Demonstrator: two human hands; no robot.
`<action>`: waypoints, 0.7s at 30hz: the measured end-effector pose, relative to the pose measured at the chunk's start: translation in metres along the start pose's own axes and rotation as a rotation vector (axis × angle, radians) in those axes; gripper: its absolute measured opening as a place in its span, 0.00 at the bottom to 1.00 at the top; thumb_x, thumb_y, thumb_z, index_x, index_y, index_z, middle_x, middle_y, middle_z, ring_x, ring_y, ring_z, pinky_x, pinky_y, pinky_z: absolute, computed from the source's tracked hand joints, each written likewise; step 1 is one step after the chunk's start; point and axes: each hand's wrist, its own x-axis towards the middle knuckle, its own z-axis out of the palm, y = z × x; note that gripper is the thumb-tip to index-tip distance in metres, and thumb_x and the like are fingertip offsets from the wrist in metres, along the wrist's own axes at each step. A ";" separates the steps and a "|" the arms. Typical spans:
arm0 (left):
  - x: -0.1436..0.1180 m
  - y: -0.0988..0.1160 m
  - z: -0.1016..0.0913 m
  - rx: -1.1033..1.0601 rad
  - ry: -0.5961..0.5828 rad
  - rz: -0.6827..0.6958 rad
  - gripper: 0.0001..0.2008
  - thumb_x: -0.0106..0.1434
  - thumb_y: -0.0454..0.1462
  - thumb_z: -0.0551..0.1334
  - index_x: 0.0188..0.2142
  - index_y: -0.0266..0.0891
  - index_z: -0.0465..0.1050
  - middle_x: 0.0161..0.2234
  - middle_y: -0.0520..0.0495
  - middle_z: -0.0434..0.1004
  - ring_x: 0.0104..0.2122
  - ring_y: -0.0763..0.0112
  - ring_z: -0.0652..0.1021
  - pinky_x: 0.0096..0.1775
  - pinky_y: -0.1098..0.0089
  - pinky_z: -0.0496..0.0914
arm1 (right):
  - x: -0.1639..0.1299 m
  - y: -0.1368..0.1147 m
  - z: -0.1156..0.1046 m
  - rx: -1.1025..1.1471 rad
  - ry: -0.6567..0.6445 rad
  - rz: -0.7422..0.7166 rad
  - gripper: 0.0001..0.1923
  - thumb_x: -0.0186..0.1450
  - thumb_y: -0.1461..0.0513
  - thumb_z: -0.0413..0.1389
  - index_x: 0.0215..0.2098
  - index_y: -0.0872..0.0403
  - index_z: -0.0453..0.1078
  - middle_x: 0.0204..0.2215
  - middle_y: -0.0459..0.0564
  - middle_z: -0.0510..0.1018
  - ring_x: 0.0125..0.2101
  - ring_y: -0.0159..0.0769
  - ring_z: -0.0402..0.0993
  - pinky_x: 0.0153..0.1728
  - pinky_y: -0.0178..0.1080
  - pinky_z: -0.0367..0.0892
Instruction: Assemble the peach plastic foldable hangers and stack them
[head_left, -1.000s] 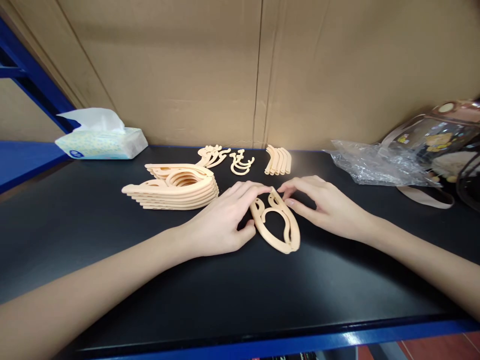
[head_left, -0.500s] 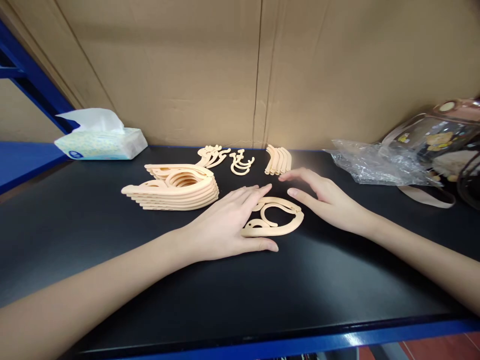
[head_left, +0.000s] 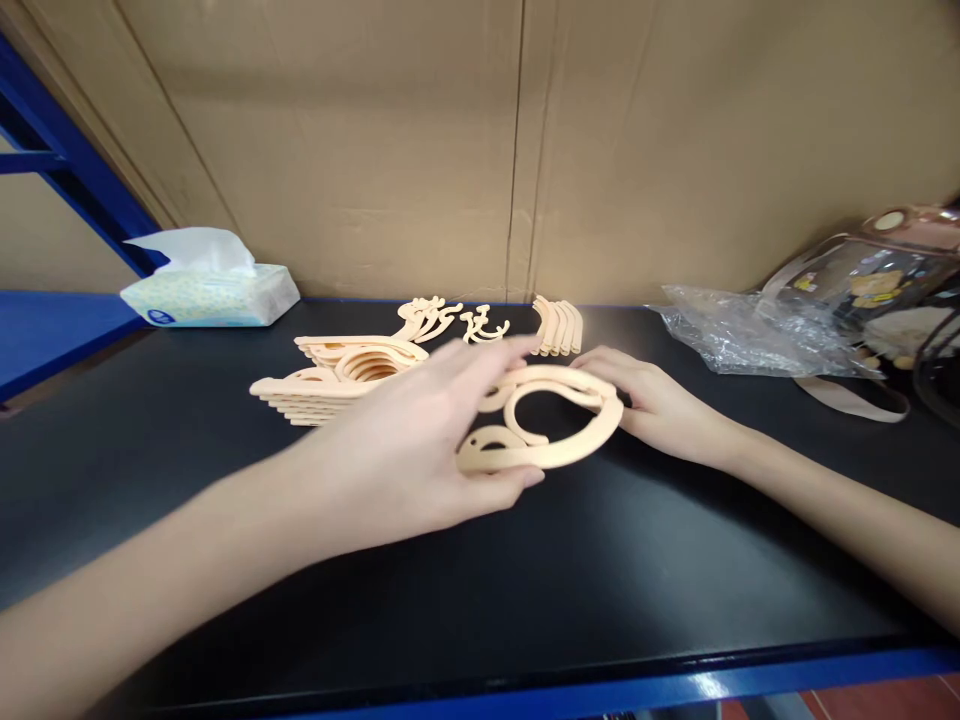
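Note:
A beige plastic folding hanger (head_left: 579, 447), folded into a loop, is tilted up off the black table between my hands. My left hand (head_left: 431, 440) grips its left end, thumb along the near edge and fingers over the far side. At the right end, my right hand (head_left: 649, 405) closes on the hanger's edge, its fingertips partly hidden behind the plastic. Just left of my left hand lies a stack of similar folded hangers (head_left: 330, 385), partly covered by that hand.
Behind the hands lie a pile of beige hooks (head_left: 427, 318), a few more hooks (head_left: 484, 325) and a row of curved beige arms (head_left: 557, 328). A tissue pack (head_left: 217, 290) stands back left. A clear plastic bag (head_left: 757, 330) and a transparent bag (head_left: 877, 285) with a strap lie right.
My left hand has taken hold of the hanger and raised it from the table. My right hand has come in from a gap to the hanger's right end.

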 end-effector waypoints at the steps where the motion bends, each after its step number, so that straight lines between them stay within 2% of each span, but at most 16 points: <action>1: -0.001 -0.002 -0.011 0.015 0.024 -0.003 0.34 0.57 0.50 0.63 0.61 0.48 0.56 0.55 0.48 0.69 0.50 0.58 0.74 0.49 0.61 0.71 | -0.001 -0.001 0.001 -0.021 -0.018 -0.004 0.11 0.69 0.57 0.48 0.45 0.50 0.68 0.47 0.52 0.72 0.51 0.43 0.68 0.52 0.48 0.64; 4: -0.006 -0.022 -0.044 0.092 0.071 0.017 0.33 0.58 0.53 0.61 0.60 0.51 0.58 0.50 0.54 0.74 0.44 0.61 0.77 0.45 0.64 0.71 | -0.003 -0.003 0.003 -0.111 -0.063 -0.007 0.12 0.69 0.56 0.48 0.47 0.48 0.68 0.50 0.52 0.70 0.54 0.44 0.66 0.54 0.50 0.64; 7: -0.015 -0.050 -0.067 0.203 0.094 -0.024 0.36 0.54 0.58 0.59 0.60 0.50 0.60 0.50 0.57 0.73 0.46 0.60 0.75 0.51 0.55 0.64 | -0.004 -0.004 0.003 -0.162 -0.099 -0.017 0.13 0.70 0.56 0.46 0.49 0.49 0.67 0.51 0.53 0.70 0.53 0.43 0.66 0.53 0.50 0.65; 9: -0.022 -0.066 -0.076 0.238 0.041 -0.163 0.37 0.53 0.58 0.59 0.59 0.48 0.61 0.49 0.57 0.73 0.46 0.60 0.74 0.55 0.49 0.57 | -0.005 -0.006 0.003 -0.189 -0.111 -0.023 0.14 0.70 0.56 0.45 0.50 0.50 0.67 0.51 0.54 0.69 0.53 0.43 0.66 0.54 0.50 0.65; 12: -0.030 -0.083 -0.082 0.220 -0.016 -0.293 0.39 0.51 0.59 0.61 0.58 0.45 0.64 0.52 0.55 0.71 0.50 0.55 0.71 0.56 0.47 0.54 | -0.005 -0.007 0.003 -0.233 -0.120 -0.032 0.15 0.71 0.56 0.44 0.51 0.51 0.66 0.52 0.54 0.68 0.53 0.42 0.65 0.54 0.49 0.65; 15: -0.034 -0.093 -0.081 0.245 -0.009 -0.261 0.39 0.51 0.61 0.58 0.57 0.43 0.65 0.51 0.52 0.72 0.51 0.51 0.70 0.55 0.43 0.56 | -0.006 -0.008 0.004 -0.263 -0.121 -0.042 0.15 0.72 0.56 0.43 0.51 0.51 0.65 0.52 0.55 0.68 0.53 0.42 0.65 0.53 0.49 0.65; 21: -0.034 -0.105 -0.076 0.314 -0.014 -0.192 0.40 0.52 0.64 0.55 0.58 0.44 0.64 0.50 0.51 0.74 0.47 0.56 0.73 0.51 0.44 0.63 | -0.007 -0.008 0.004 -0.261 -0.113 -0.055 0.15 0.71 0.57 0.43 0.51 0.50 0.65 0.52 0.54 0.68 0.53 0.43 0.65 0.53 0.50 0.66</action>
